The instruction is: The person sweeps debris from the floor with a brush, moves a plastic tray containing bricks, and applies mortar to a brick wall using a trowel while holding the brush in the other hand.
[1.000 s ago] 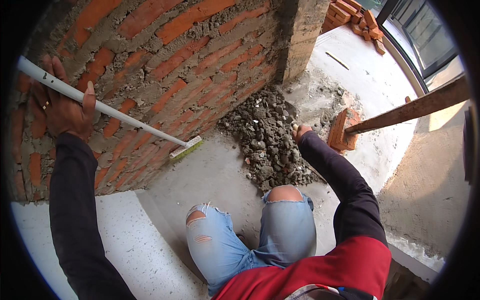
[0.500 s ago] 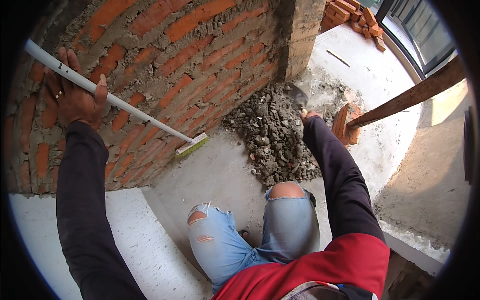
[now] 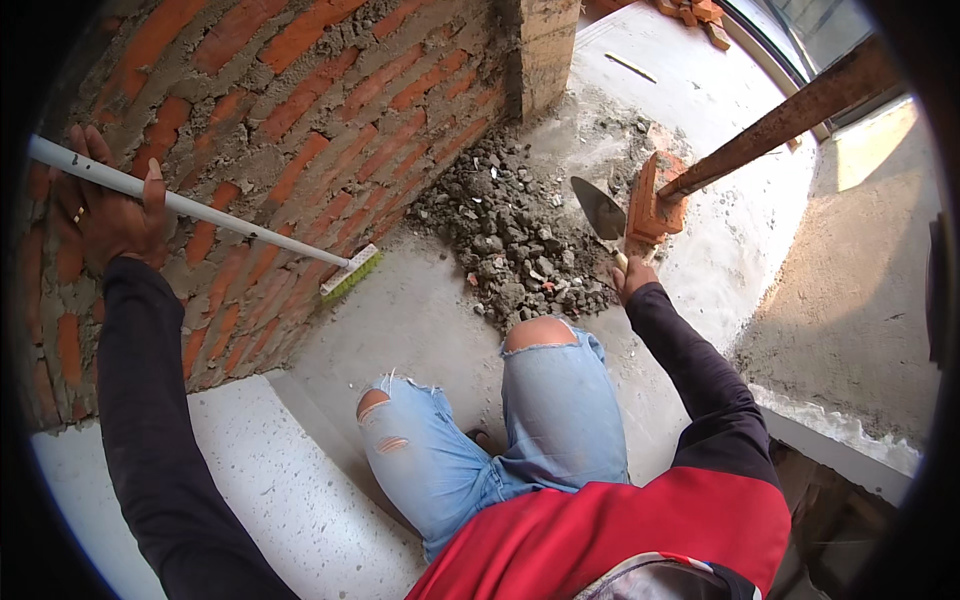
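My left hand lies against the brick wall with its fingers spread, a ring on one of them. The pale pole of a push broom passes across the fingers, in front of the hand. Down at the wall's foot, the broom's white head shows its green bristles. My right hand is closed around the pale handle of a pointed trowel. The trowel's blade hangs over the right edge of a heap of grey mortar rubble, close beside an orange brick block.
A rusty pole slants down to the brick block. A rough post stands at the wall's end. Loose bricks lie at the far right, with a thin stick on the floor. A speckled white slab is at lower left.
My right hand has drawn the trowel back toward me, from the heap's far end to its right side by the brick block. My left hand stays on the wall. The whole view has shifted slightly.
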### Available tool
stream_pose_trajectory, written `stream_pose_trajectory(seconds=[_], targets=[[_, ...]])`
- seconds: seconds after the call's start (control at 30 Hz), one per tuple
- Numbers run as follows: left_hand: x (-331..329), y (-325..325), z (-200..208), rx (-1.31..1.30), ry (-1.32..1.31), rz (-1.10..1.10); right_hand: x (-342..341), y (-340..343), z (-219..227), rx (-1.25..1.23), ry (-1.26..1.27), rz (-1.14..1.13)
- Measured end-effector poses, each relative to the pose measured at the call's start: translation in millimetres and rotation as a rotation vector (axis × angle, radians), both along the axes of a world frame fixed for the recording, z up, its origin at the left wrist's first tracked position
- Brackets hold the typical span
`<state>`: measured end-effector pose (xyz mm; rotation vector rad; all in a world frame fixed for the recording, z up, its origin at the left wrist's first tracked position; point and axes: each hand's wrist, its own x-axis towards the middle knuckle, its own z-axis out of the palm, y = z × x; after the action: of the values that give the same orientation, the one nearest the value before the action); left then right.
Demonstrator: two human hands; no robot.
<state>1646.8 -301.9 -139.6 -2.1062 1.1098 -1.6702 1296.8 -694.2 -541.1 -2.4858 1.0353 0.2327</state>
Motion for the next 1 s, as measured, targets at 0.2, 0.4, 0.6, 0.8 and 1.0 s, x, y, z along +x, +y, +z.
stream_pose_trajectory(seconds=[0.2, 0.4, 0.6, 0.8, 1.0], targets=[[0, -7, 0, -0.009, 0.001, -0.012, 59, -10, -27, 0.118, 0.076, -0.159], [-8, -14, -4, 0.006, -0.052, -0.111, -8, 53, -1, 0.139, 0.118, 0.04], [3, -9, -13, -0.086, 0.129, -0.153, -78, 52, 15, 0.123, 0.075, -0.164], [71, 61, -30, 0.146, 0.082, 0.255, -88, 67, 1, 0.211, 0.115, -0.163], [49, 41, -30, 0.06, 0.07, 0.286, -161, 84, 30, 0.217, -0.012, -0.337]])
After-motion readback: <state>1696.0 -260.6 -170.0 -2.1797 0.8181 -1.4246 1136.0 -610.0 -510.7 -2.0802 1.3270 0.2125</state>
